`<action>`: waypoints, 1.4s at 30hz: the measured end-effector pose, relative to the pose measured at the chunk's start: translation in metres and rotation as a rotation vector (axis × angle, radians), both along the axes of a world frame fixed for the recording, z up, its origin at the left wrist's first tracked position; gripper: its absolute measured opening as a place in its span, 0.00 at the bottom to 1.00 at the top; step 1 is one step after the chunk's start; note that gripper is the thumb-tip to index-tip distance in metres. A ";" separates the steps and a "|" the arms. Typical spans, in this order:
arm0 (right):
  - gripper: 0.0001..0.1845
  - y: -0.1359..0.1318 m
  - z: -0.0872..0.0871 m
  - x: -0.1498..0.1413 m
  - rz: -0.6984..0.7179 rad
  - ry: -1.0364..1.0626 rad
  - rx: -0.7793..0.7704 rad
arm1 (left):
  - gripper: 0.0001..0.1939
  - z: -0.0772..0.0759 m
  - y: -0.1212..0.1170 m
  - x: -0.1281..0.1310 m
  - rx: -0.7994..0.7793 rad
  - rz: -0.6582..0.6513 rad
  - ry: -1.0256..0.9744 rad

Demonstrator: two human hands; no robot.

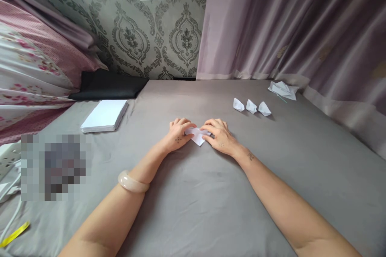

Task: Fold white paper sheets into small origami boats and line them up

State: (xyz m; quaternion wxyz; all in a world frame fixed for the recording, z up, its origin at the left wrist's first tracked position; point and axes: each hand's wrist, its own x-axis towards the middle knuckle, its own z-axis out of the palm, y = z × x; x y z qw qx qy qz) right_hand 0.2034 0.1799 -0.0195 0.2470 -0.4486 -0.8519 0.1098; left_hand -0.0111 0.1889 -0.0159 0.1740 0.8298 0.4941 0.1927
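Observation:
A small piece of folded white paper (199,137) lies on the grey cloth in front of me, its pointed corner toward me and a crease down its middle. My left hand (181,133) pinches its left end between thumb and fingers. At the opposite end, my right hand (220,135) grips the paper the same way. Both hands rest low on the cloth, and their fingers cover the paper's side corners. Farther off to the right stand three folded white paper shapes (251,106) in a row.
A stack of white paper (105,115) sits at left, before a folded black cloth (111,83). Crumpled white papers (283,89) lie at the back right. A power strip (9,156) with cables and a yellow strip (15,234) are at the left edge. Curtains (271,24) hang along the right.

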 end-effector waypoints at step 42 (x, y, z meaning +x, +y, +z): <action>0.20 -0.038 0.020 -0.021 -0.082 -0.464 0.150 | 0.18 0.017 -0.061 0.045 0.213 0.028 0.770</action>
